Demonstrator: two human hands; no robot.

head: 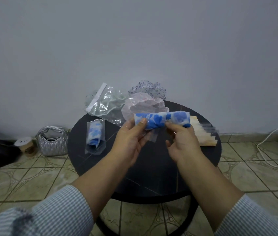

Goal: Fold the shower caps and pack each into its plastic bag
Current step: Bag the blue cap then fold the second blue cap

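A rolled white shower cap with blue flowers (162, 120) is held above the round black table (152, 176). My left hand (131, 140) pinches its left end and also holds a small clear plastic bag (149, 136) under it. My right hand (182, 142) grips the roll's right part. A second blue-flowered cap packed in its bag (94, 137) lies at the table's left. A pink cap (143, 108) and a cap with dark print (148, 88) lie at the back. A large clear zip bag (104, 104) holds more caps.
A stack of small flat bags (206, 135) lies fanned on the table's right side. On the tiled floor to the left stand a silver quilted handbag (52, 141) and a small roll (25, 145). A white cable (274, 147) runs along the floor at the right.
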